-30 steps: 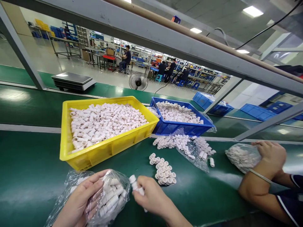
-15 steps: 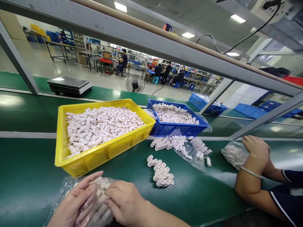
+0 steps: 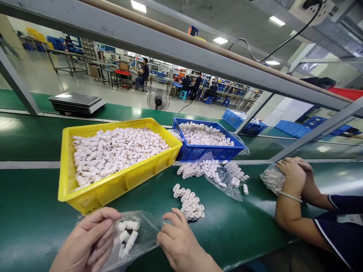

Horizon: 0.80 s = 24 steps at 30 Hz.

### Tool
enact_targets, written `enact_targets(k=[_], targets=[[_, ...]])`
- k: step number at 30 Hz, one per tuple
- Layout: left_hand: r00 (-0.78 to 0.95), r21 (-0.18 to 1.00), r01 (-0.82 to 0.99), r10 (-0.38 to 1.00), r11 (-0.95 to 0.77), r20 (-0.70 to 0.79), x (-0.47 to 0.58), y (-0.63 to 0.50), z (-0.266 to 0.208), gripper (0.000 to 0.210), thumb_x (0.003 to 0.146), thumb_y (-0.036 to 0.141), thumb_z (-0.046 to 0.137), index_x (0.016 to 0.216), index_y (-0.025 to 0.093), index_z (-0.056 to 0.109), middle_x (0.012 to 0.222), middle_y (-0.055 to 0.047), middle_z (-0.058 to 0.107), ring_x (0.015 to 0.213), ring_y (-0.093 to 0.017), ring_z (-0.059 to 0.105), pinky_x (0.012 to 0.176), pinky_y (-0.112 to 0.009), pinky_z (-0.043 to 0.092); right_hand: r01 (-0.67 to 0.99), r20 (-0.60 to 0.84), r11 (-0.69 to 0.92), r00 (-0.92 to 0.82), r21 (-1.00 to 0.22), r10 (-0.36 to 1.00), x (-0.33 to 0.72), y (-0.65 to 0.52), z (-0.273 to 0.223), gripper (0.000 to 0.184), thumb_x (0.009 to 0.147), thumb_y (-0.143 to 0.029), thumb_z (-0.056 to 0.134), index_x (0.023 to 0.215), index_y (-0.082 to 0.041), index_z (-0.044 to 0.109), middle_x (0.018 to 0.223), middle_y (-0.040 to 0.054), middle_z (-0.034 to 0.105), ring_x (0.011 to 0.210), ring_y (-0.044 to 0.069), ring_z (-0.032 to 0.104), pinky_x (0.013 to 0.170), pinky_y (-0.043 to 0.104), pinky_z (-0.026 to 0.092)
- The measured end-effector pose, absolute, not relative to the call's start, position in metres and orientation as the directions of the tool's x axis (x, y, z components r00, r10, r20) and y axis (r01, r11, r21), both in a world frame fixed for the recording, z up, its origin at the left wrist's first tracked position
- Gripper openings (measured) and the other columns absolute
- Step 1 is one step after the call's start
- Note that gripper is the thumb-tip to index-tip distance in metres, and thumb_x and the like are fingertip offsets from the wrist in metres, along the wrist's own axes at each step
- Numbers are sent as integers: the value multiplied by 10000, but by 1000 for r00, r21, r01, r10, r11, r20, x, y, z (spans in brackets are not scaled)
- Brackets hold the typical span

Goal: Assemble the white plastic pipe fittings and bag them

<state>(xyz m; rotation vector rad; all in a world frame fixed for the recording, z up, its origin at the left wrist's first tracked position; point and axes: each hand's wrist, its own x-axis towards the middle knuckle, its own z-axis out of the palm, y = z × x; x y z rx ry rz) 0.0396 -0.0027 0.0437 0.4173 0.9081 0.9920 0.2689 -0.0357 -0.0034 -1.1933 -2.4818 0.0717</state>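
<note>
My left hand [image 3: 87, 240] pinches one side of a clear plastic bag [image 3: 149, 223] at the front of the green bench. Several white pipe fittings [image 3: 129, 240] show inside the bag. My right hand [image 3: 181, 238] grips the bag's opposite edge, which is stretched between both hands; its fingers are curled and partly hidden. Just beyond my right hand stands a cluster of white fittings [image 3: 193, 204]. A yellow bin [image 3: 133, 183] heaped with loose white fittings lies ahead of my left hand.
Behind the cluster stands a blue bin [image 3: 210, 153] of fittings, with more fittings on a plastic sheet [image 3: 234, 190] before it. At right, a co-worker's hands [image 3: 295, 173] hold another filled bag [image 3: 272, 180]. A scale [image 3: 76, 102] sits at the back left.
My hands have drawn apart, the right one moving right, and the bag is now spread between them. Fewer fittings show in it. The whole view has shifted slightly.
</note>
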Motion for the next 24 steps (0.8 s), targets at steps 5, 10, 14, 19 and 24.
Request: enact_targets(k=[5, 10, 14, 19, 24], targets=[[391, 621, -470, 779, 627, -491, 82, -7, 24, 169, 593, 267, 705, 673, 155, 607, 408, 82, 395, 302, 10, 228, 306, -110, 223, 730, 123, 547, -550, -409, 826, 299, -59, -15, 93, 786, -272, 525, 734, -205, 562, 697, -8, 576, 767, 139, 503, 734, 278, 372], [475, 591, -422, 723, 688, -502, 96, -7, 8, 161, 660, 295, 657, 715, 154, 600, 385, 106, 296, 319, 7, 120, 306, -122, 147, 896, 199, 116, -32, -429, 980, 340, -68, -14, 200, 850, -140, 357, 859, -190, 551, 826, 43, 554, 714, 137, 522, 631, 243, 413], [445, 613, -395, 726, 684, -524, 92, -6, 9, 204, 635, 323, 676, 718, 157, 590, 376, 98, 322, 316, 7, 158, 309, -117, 156, 961, 243, 40, 29, -275, 970, 354, -60, -32, 243, 830, -111, 354, 943, -198, 551, 911, 57, 531, 647, 124, 536, 553, 214, 415], [389, 661, -374, 758, 650, -524, 77, -10, 11, 195, 665, 346, 646, 718, 167, 591, 338, 90, 331, 277, -2, 204, 295, -121, 164, 995, 168, 0, 18, -103, 986, 354, -48, -61, 285, 790, -38, 335, 830, -179, 579, 842, 53, 531, 547, 109, 502, 461, 199, 360], [340, 694, -377, 788, 614, -513, 61, -13, 11, 179, 639, 320, 673, 713, 173, 600, 362, 59, 413, 274, -31, 301, 297, -142, 196, 967, 198, 72, -23, -243, 980, 354, -51, -40, 289, 814, -62, 316, 795, -169, 583, 770, 62, 534, 597, 135, 517, 526, 229, 405]])
